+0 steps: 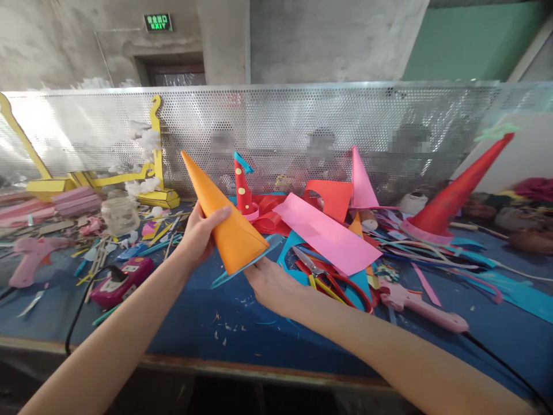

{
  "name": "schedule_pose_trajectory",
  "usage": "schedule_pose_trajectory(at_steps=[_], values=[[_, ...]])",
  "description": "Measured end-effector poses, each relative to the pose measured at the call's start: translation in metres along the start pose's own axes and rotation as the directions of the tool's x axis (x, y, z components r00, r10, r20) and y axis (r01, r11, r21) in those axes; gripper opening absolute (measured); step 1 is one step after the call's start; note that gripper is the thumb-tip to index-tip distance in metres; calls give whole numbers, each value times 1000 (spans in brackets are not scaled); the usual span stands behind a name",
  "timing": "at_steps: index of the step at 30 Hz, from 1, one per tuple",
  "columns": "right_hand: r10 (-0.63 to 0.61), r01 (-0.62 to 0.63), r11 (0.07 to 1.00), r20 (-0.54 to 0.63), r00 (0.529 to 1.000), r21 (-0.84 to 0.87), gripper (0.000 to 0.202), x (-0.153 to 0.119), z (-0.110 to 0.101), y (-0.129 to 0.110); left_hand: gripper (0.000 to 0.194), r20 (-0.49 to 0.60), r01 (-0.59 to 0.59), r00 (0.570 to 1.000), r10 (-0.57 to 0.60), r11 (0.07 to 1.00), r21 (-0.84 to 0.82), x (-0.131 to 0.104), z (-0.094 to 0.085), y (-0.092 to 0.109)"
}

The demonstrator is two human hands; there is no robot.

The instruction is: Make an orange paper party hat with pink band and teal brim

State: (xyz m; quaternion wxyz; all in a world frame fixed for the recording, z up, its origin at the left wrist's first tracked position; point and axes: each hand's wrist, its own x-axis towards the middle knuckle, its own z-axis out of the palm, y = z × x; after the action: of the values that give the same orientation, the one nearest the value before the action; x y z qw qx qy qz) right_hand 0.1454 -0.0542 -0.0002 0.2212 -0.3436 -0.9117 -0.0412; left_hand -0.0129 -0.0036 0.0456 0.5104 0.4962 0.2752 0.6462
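Observation:
My left hand (202,230) is wrapped round an orange cone (235,230), thumb on its near side, tip tilted up and to the left. Against the cone's wide end lies a thin, round blue sheet (228,278) like a hat brim. My right hand (270,285) grips the blue sheet from below; its fingertips are partly hidden under it. Both pieces are held above the blue table (242,340). Just right of my right hand lie scissors (317,271) with red and yellow handles, beside a flat pink sheet (330,233).
Finished-looking cone hats, one red with dots (243,190) and one large red (466,190), stand behind. A pink glue gun (423,305) lies right, another glue gun (32,259) left, near a magenta device (123,282). A perforated metal screen (276,127) runs along the back.

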Motion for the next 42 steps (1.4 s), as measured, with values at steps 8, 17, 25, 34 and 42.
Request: schedule_pose_trajectory(at_steps=[8,17,25,34,42], values=[[-67,63,992,36,997,105,38,-50,-7,11,52,-9,-98,995,100,990,101,11,-19,6],[205,-208,929,41,978,305,26,-69,-26,25,62,277,-180,955,104,948,263,3,-6,-20],[509,-498,858,-81,857,122,24,-75,-62,62,64,300,-178,952,58,904,390,2,4,-43],[744,-755,582,-178,644,-302,18,-88,-83,169,67,324,-147,946,5,898,415,-1,-1,-60],[742,-736,567,-159,651,-369,23,-88,-86,195,68,346,-87,936,-55,920,382,-6,-9,-57]])
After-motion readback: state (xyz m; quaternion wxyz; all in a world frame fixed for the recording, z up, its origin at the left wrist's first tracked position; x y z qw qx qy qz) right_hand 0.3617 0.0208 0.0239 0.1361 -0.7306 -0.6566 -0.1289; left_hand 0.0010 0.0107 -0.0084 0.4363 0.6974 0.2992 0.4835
